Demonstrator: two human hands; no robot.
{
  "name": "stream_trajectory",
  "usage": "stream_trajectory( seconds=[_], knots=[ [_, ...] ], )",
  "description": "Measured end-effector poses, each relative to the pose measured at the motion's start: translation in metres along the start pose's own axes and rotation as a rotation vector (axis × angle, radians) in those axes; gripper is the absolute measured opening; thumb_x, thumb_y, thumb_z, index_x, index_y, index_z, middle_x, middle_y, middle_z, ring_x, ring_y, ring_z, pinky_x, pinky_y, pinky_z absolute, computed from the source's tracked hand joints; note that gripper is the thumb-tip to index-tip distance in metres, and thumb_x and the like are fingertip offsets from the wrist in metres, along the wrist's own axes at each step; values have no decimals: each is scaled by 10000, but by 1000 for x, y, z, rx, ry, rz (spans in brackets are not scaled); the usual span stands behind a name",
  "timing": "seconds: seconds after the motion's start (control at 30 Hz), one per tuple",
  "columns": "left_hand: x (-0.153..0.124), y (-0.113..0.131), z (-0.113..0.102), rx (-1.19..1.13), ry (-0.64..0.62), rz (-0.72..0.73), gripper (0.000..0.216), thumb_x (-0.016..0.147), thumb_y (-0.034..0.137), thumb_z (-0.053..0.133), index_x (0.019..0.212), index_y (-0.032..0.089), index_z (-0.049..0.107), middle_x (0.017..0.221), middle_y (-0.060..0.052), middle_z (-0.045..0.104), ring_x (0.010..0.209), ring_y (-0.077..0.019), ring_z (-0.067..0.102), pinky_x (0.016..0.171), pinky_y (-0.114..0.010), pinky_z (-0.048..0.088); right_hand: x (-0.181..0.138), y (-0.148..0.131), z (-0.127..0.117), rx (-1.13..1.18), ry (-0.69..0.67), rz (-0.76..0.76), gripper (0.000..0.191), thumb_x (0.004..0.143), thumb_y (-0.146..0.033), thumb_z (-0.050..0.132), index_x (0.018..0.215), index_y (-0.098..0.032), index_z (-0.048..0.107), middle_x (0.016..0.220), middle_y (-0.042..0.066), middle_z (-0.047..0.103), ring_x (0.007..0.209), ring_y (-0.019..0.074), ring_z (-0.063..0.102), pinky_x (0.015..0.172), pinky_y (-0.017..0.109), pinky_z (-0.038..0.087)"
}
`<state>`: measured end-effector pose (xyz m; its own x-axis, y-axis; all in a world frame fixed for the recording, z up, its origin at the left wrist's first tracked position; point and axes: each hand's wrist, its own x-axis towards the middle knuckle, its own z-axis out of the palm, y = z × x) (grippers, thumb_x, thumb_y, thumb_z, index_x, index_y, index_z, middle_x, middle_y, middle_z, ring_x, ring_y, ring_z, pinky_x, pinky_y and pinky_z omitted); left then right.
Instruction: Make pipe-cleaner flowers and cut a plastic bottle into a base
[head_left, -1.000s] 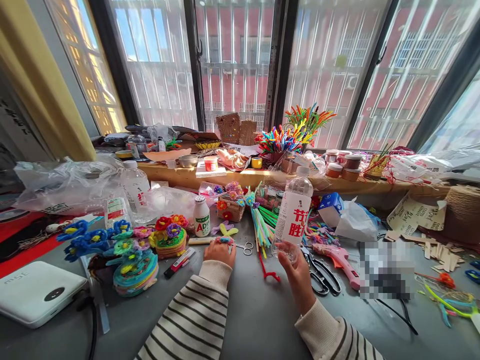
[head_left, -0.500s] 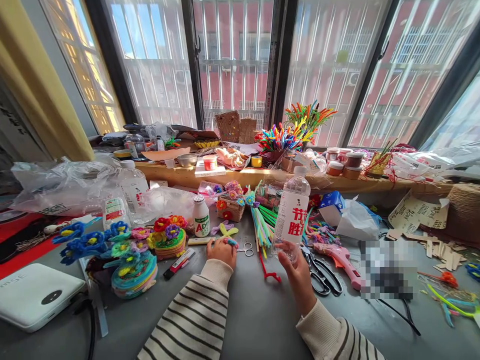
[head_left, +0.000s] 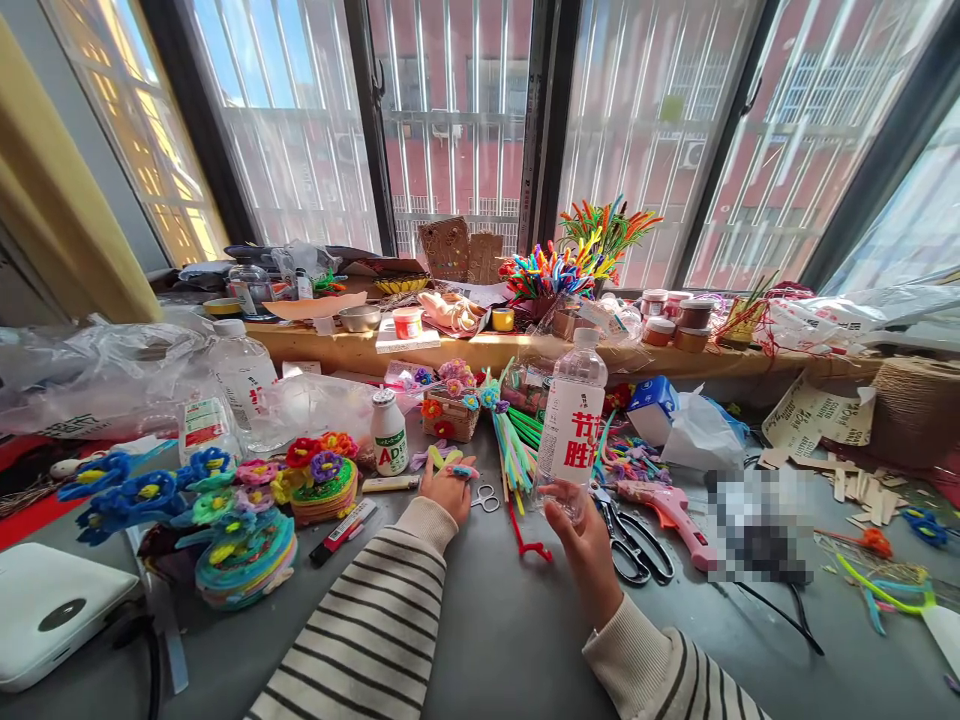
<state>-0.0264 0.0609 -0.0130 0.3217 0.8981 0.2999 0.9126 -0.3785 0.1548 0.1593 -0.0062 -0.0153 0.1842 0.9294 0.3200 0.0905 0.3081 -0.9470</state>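
My right hand (head_left: 585, 540) is wrapped round the lower part of a clear plastic bottle (head_left: 576, 420) with a white label and red characters. It holds the bottle nearly upright. My left hand (head_left: 448, 494) lies on the desk, its fingers pointing forward and partly hidden. A small blue and pink fuzzy piece (head_left: 464, 471) shows at its fingers; whether it is worn or touched is unclear. Just beyond is a yellow fuzzy piece (head_left: 444, 457). Small scissors (head_left: 487, 498) lie right of this hand. A red pipe cleaner (head_left: 534, 550) rests between my hands, below a bundle of pastel pipe cleaners (head_left: 517, 450).
Black-handled scissors (head_left: 637, 545) and a pink glue gun (head_left: 671, 515) lie to the right. Pipe-cleaner flowers (head_left: 161, 488), a small white bottle (head_left: 388, 435) and a white box-shaped device (head_left: 56, 610) stand left. A crowded ledge (head_left: 480, 350) runs below the windows.
The whole view has shifted slightly, so things appear a little further left. My right hand still holds the bottle, and my left hand stays on the desk.
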Motion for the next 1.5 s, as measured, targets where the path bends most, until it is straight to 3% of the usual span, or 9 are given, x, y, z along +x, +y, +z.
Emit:
stream_trajectory(
  seconds=[0.2, 0.37, 0.53, 0.67, 0.97, 1.37, 1.5],
  knots=[
    [1, 2, -2, -41, -18, 9, 281, 716, 158, 353, 899, 220, 558, 1135, -23, 508, 1007, -209, 470, 969, -484, 78, -1, -3, 0, 0, 2, 13, 354, 675, -402, 533, 930, -161, 483, 889, 78, 587, 834, 212, 536, 734, 337, 399],
    [17, 3, 5, -119, -43, -36, 260, 669, 205, 456, 913, 208, 546, 1166, -21, 480, 1001, -236, 466, 954, -457, 174, 0, -5, 0, 3, -12, 5, 321, 680, -393, 530, 900, -162, 489, 890, 74, 584, 834, 205, 532, 740, 328, 391],
    [32, 4, 12, -159, -6, -96, 169, 671, 198, 465, 809, 207, 562, 907, 7, 632, 917, -193, 516, 972, -394, 169, 1, -3, -1, 5, -13, 11, 324, 680, -392, 534, 910, -169, 484, 889, 66, 582, 835, 204, 528, 736, 317, 386],
    [34, -2, 11, -179, 34, -175, 178, 669, 201, 477, 832, 204, 548, 771, 9, 654, 892, -176, 526, 961, -350, 197, 0, -1, -1, 11, -12, 10, 324, 683, -392, 533, 917, -175, 481, 894, 60, 578, 847, 198, 521, 750, 312, 377],
    [34, -11, 11, -199, 49, -259, 73, 656, 223, 521, 663, 180, 579, 884, -11, 625, 932, -189, 502, 870, -313, 324, -1, -3, -1, 13, -21, 2, 301, 685, -382, 536, 898, -176, 487, 904, 64, 570, 863, 198, 515, 753, 313, 378],
    [34, -12, 15, -242, 122, -328, 102, 655, 248, 525, 645, 181, 601, 995, -7, 573, 860, -185, 540, 797, -299, 392, -1, -3, -1, 27, -15, 3, 313, 675, -388, 546, 895, -172, 490, 900, 66, 585, 852, 201, 526, 724, 306, 395],
    [34, -15, 13, -259, 141, -342, 92, 646, 275, 529, 641, 195, 575, 945, -3, 594, 810, -170, 560, 765, -283, 415, -1, -4, 0, 36, -13, 4, 315, 673, -391, 545, 892, -172, 489, 894, 66, 586, 846, 204, 530, 714, 307, 401]
  ],
)
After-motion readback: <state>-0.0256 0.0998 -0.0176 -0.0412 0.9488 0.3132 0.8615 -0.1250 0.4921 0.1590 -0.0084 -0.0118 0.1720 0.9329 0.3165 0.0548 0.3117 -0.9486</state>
